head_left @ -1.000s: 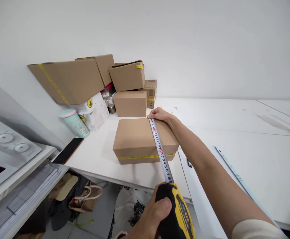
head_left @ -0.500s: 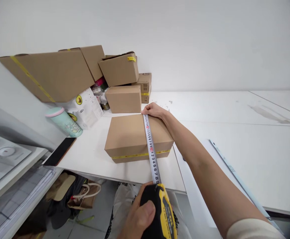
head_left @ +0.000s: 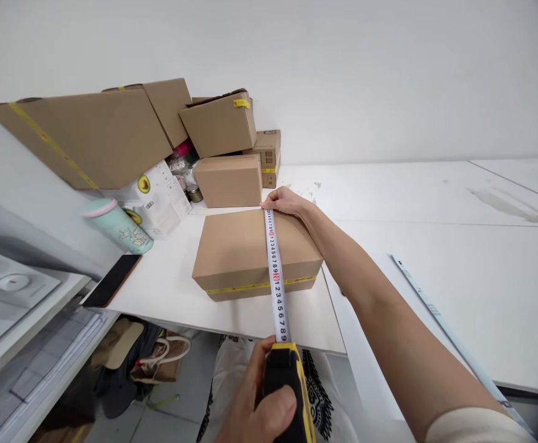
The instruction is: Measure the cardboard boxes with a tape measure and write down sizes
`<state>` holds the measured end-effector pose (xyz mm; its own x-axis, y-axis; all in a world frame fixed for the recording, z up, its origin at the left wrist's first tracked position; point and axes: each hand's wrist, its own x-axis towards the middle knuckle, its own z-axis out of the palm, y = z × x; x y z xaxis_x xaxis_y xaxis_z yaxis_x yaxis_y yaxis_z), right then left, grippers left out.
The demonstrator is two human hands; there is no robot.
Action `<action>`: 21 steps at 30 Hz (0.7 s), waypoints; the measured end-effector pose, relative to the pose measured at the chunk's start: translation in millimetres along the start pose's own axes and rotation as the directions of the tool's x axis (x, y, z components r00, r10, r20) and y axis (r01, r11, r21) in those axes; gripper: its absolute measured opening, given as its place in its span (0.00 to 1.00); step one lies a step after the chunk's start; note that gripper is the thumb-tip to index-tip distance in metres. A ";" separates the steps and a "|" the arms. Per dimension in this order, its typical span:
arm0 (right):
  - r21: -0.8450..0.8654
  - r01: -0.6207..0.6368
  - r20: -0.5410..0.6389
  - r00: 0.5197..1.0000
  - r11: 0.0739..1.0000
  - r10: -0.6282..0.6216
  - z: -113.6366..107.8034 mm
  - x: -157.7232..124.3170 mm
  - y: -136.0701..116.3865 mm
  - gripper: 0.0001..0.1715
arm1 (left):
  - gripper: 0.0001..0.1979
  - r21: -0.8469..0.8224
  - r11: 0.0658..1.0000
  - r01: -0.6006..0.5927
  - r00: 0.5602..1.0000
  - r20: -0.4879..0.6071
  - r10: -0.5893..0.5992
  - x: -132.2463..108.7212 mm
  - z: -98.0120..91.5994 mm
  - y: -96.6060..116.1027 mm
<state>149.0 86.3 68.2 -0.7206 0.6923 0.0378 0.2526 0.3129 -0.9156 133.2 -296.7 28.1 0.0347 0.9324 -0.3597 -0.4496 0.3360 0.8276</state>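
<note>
A closed cardboard box [head_left: 232, 249] with yellow tape along its front lies on the white table. Across its top runs the extended metal blade [head_left: 273, 264] of a tape measure, reaching past the front edge toward me. My left hand [head_left: 266, 406] is wrapped round the black and yellow tape measure case [head_left: 284, 375], in front of the table edge. At the box's far edge, my right hand [head_left: 285, 202] pinches the end of the blade; its fingertips partly hide that end. My right forearm passes over the box's right side.
Behind stand a smaller cardboard box [head_left: 229, 181] and several stacked boxes. At left are a mint tumbler [head_left: 124, 227], white avocado-print packaging [head_left: 162, 197] and a dark flat object [head_left: 113, 281]. A long pale-blue strip [head_left: 439, 314] lies at right. Below left hangs a brown bag [head_left: 165, 363].
The tape measure case in my left hand has shifted slightly left and turned, so less of its yellow side shows. The blade lies straighter toward me. My right hand stays at the far edge.
</note>
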 end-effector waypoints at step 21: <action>0.021 0.011 -0.008 1.000 1.000 -0.010 1.1 6.2 6.9 0.18 | 0.35 0.002 0.998 0.063 0.998 -0.004 -0.063 -2.6 11.0 16.0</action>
<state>145.5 92.0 61.6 -0.7181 0.6941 0.0504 0.2315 0.3066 -0.9233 135.7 -292.3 47.0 0.0589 0.9090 -0.4127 -0.4445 0.3940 0.8044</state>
